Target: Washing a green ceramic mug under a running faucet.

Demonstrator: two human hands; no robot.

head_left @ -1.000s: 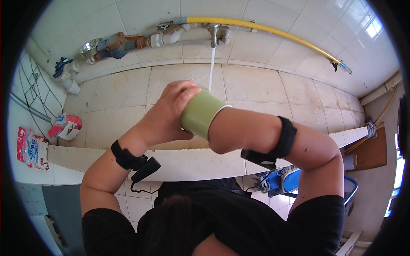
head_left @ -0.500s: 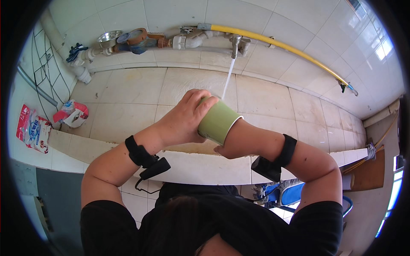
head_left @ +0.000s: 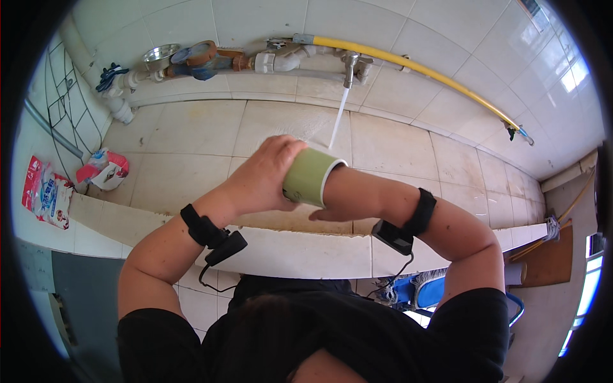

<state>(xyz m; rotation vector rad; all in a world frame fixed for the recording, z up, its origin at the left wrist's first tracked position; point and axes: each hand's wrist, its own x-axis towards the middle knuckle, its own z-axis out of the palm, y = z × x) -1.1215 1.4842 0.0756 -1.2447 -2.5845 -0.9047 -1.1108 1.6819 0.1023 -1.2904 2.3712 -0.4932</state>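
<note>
Green, cylindrical, the cup point(head_left: 305, 177) held by the left hand point(head_left: 273, 167) partly hides the right hand point(head_left: 341, 196), its spread unclear.

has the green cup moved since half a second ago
Yes. Judged against the fixed metal tap, the green cup has shifted a little toward the person's left.

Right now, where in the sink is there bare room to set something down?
The widest bare patch of the sink lies right of the water stream, beyond the right forearm. A smaller one lies between the left hand and the nearer red-and-white packet. Crowded: the middle, where that hand holds the green cup, right hand partly inside.
</note>
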